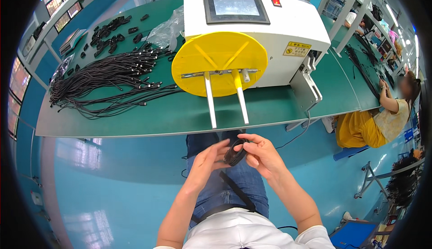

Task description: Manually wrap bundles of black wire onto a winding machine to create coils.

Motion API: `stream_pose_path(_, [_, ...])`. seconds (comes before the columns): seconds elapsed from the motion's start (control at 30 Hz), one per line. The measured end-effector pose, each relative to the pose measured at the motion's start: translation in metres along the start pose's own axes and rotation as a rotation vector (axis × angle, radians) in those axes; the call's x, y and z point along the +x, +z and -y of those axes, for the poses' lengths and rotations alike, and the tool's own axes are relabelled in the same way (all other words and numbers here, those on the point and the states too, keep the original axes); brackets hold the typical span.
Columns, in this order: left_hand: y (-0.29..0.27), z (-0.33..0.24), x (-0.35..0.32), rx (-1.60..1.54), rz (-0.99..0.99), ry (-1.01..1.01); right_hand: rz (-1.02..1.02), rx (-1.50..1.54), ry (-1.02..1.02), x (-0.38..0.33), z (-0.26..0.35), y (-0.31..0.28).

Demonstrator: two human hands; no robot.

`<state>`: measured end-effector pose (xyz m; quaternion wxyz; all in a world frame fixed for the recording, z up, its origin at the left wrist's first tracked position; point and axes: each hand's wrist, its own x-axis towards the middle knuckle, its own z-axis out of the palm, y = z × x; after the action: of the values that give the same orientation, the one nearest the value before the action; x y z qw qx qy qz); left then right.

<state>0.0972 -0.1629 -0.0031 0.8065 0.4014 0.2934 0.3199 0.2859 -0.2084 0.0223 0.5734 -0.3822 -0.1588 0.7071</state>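
A small coil of black cable [232, 157] is between my hands, above my lap and in front of the table edge. My right hand [266, 156] grips the coil's right side, thumb and fingers closed on it. My left hand [206, 163] is at the coil's left side with its fingers stretched out and apart; whether the fingertips touch the cable is hard to tell. Just beyond my hands, two metal prongs [210, 103] stick out from a yellow disc [193, 58] on a white machine [279, 28]. Nothing is wound on the prongs.
Many loose black cables [103, 80] lie bundled on the green table [166, 121] at the left, with several coiled cables [110, 31] behind them. A clear plastic bag [168, 28] is beside the machine. A metal bracket [307, 89] juts out at its right. Farther right, a person [378, 123] sits at the table.
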Motion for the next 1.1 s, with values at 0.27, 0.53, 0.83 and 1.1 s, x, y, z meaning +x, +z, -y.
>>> stream_pose_path(0.27, [-0.029, 0.017, -0.002, -0.444, 0.273, -0.071, 0.029, -0.667, -0.087, 0.022, 0.005, 0.029])
stream_pose_path(0.53, [-0.043, 0.001, -0.012, -0.771, 0.162, 0.018, 0.030, -0.673, -0.091, 0.037, -0.006, 0.015])
stream_pose_path(0.83, [-0.069, -0.013, -0.003, -0.913, 0.042, 0.145, 0.092, -0.676, -0.074, 0.055, -0.016, 0.025])
stream_pose_path(1.1, [-0.078, -0.012, 0.007, -0.774, -0.300, 0.171, 0.196, -0.859, -0.172, 0.061, -0.038, 0.043])
